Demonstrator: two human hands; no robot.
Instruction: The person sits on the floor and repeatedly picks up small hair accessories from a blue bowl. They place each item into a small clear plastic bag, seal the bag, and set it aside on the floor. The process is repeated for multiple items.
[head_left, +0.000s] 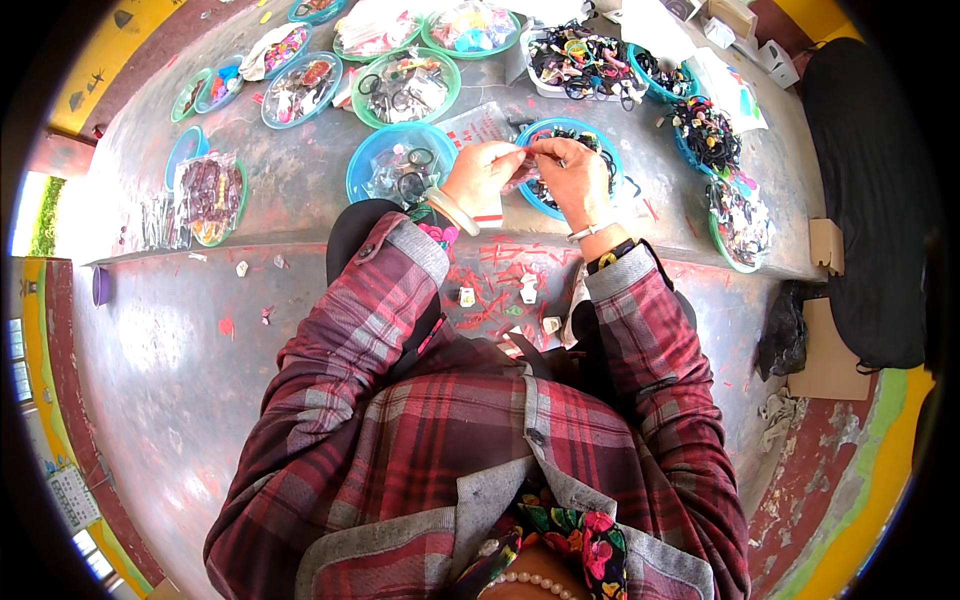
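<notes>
My left hand (477,182) and my right hand (577,180) meet fingertip to fingertip, both closed in a pinch. Something small and reddish shows between them, too small to name. Just behind and below my right hand is a blue basket (532,208) of dark hair ties, partly hidden by the hand. Left of my left hand stands another blue basket (352,165) with clear bags of black hair ties (410,178). A white piece with a red stripe (489,219) shows under my left palm.
Several green and blue baskets of bagged accessories, such as a green basket (452,95), spread across the far side. At the right, a blue basket (690,150) overflows with dark hair ties. Red scraps (490,290) litter the ground before me. A black bag (783,330) lies at right.
</notes>
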